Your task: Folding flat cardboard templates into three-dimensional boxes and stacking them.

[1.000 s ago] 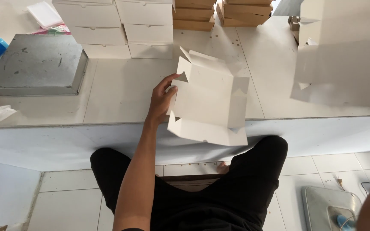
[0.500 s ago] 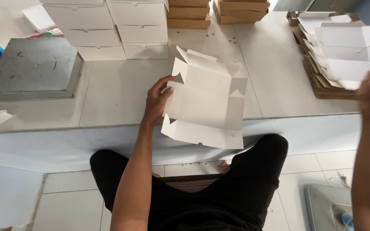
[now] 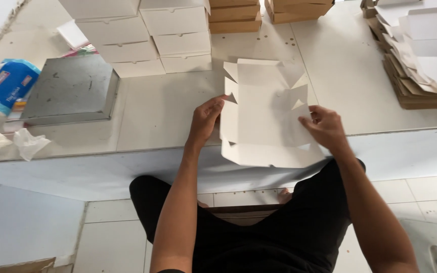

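- My left hand (image 3: 204, 120) pinches the left edge of the box sheet (image 3: 264, 119), thumb on top and fingers curled under.
- My right hand (image 3: 324, 126) grips the right edge near a cut corner, fingers bent close on the card.
- The sheet is held flat over the table (image 3: 158, 108) edge, right in front of me. Its near flap hangs past the edge toward 6 o'clock.
- It is thin white card, smooth, with fold lines and little triangle notches at the corners.
- I think it could bend in the wrong spot if I squeeze too hard — thin card creases fast.
- A corner tab could tear if one side gets pulled more than the other.
- At 11 o'clock sit closed white boxes (image 3: 175, 35), square and stiff.
- At 2 o'clock lies a pile of flat sheets (image 3: 421, 60), brown under, white on top.
- At 9 o'clock is a grey metal tray (image 3: 69, 91) — dull and scratched.
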